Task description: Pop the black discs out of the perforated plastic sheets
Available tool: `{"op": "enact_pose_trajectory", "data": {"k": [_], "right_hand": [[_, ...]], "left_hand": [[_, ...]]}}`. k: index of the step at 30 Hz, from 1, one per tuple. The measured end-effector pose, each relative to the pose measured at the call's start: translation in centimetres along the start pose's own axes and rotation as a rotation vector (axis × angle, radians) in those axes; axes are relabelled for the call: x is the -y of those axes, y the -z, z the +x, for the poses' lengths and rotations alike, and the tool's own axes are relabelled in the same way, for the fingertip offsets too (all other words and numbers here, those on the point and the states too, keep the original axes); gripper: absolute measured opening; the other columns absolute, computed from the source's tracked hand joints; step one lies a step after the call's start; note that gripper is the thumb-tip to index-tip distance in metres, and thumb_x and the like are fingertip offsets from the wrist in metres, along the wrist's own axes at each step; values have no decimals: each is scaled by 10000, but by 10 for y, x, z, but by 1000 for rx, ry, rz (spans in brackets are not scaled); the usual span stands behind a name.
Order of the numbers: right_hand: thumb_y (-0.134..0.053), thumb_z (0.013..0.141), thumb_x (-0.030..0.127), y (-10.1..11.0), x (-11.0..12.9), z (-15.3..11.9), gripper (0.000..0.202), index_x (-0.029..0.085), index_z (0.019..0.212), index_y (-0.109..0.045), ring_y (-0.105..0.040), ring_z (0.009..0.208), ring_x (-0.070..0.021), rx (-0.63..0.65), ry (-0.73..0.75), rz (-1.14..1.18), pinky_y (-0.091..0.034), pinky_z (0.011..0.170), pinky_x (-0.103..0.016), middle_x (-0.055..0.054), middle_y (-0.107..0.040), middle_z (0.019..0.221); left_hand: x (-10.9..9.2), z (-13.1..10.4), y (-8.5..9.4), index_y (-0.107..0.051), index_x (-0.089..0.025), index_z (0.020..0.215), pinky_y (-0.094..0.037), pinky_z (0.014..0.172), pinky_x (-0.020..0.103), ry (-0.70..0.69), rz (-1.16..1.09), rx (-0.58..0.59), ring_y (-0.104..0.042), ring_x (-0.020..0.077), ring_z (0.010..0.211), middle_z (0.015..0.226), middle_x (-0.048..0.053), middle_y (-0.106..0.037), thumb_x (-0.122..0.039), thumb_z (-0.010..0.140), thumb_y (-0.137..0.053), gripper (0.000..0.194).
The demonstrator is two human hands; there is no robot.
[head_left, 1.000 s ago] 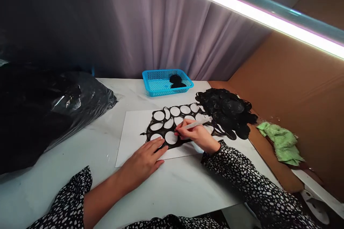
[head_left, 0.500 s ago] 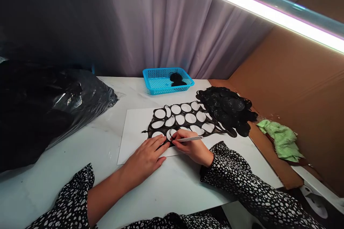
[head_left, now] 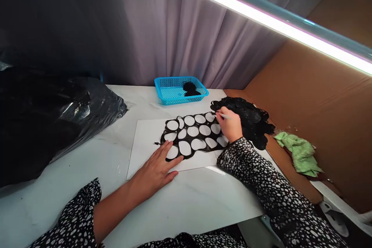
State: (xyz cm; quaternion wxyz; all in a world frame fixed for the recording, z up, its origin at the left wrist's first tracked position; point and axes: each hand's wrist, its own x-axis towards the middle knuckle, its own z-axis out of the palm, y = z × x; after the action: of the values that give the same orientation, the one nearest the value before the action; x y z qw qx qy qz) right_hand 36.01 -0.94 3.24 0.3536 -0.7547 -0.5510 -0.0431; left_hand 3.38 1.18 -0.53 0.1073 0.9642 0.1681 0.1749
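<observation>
A black, web-like sheet [head_left: 190,138] with rows of round holes lies flat on a white board [head_left: 142,143]. My left hand [head_left: 157,168] rests with fingers spread on the sheet's near left corner. At the sheet's far right corner, my right hand [head_left: 231,126] pinches a slim pale tool [head_left: 224,116], its tip close to the sheet's edge. Whether that tip grips anything is too small to tell. Just beyond this hand sits a heap of black ring-like pieces [head_left: 257,122], partly covered by the hand.
A blue perforated basket [head_left: 181,101] at the back holds some black round pieces [head_left: 190,87]. To the left bulges a large black plastic bag [head_left: 58,120]. A green cloth [head_left: 299,151] lies by the brown panel [head_left: 325,104] on the right. A bright tube light [head_left: 247,11] crosses overhead.
My right hand has moved from the near left part of the sheet to its far right corner, still with the pale tool. My left hand stays nearly in place, its fingers more spread.
</observation>
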Motion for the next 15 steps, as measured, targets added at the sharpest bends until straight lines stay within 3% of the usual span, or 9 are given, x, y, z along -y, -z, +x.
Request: {"op": "enact_pose_trajectory", "data": {"k": [3,6,10,13,15], "right_hand": [[-590,839,359,4,-5,11,289,220,624,-458,-524,629,-168,32,-128,259,-352,590,-279,-36,-653,703],[-620,816,388,-3,22,-6,290,216,615,-503,-566,665,-173,199,-147,470,-391,600,-270,-23,-657,686],[-625,820,322,-21,71,-42,216,209,655,-545,-614,735,-177,484,-38,635,-441,640,-278,-37,-710,801],[-624,830,286,-32,94,-64,207,202,663,-535,-597,696,-158,656,45,724,-432,605,-267,-36,-707,813],[-622,840,264,-37,101,-74,213,199,662,-524,-579,677,-148,704,83,739,-415,589,-260,-30,-697,795]], "left_hand": [[-2,-1,7,-479,-262,1407,-460,1060,511,5,6,-3,-326,343,1432,1585,114,-274,-352,981,-537,439],[-3,-8,17,-478,-203,1401,-463,1067,495,20,63,-53,-397,312,1395,1508,146,-402,-363,991,-515,442],[-7,-23,20,-590,-160,1255,-462,1069,501,38,161,-72,-543,284,1265,1303,133,-597,-350,993,-512,333],[-9,-31,16,-577,-142,1276,-452,1081,496,28,172,-55,-550,279,1260,1306,138,-604,-351,993,-512,357],[-10,-33,14,-572,-139,1285,-449,1086,489,32,172,-55,-545,278,1266,1322,144,-594,-353,997,-503,366]]}}
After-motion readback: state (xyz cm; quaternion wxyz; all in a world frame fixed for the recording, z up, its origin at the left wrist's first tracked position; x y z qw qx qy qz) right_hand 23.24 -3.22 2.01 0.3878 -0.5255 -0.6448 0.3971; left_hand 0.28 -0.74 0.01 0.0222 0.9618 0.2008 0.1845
